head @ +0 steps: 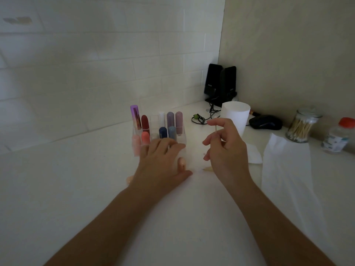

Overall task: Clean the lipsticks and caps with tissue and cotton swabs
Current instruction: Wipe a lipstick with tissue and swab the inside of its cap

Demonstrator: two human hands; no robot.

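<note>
Swab point(216, 129): held upright at centre frame, pinched between thumb and forefinger of the right hand point(224, 148), the other fingers loosely curled. The hand is raised off the worktop point(76, 189), a grip that looks ready for fine work on a cap or rim.

Peach lipstick point(181, 163): lying on the worktop under the left hand point(163, 160), showing in the gap between thumb and forefinger. The hand lies palm down with the thumb out to the right. I cannot tell whether it grips the piece or only steadies it. A second peach piece point(130, 179) pokes out by the left wrist; cap or body, unclear.

Lipsticks point(170, 120): standing upright in a clear holder point(183, 138) just above the left hand. Colours are purple, dark red, white, lilac, navy, grey-blue, coral and pink. They are likely kept upright so each can be pulled in turn.

Tissue point(284, 169): a long sheet laid flat at right of frame, near the swab hand, with a small folded pad point(253, 154) beside it.

Outward, at upper right: a white cup point(237, 116), a jar point(300, 127) full of swabs, a red-capped bottle point(338, 139), a mouse point(266, 121), a cable point(201, 118) and speakers point(221, 83) in the corner.

Writing: a small mark on the speakers and print on the bottle, both too small to read.
</note>
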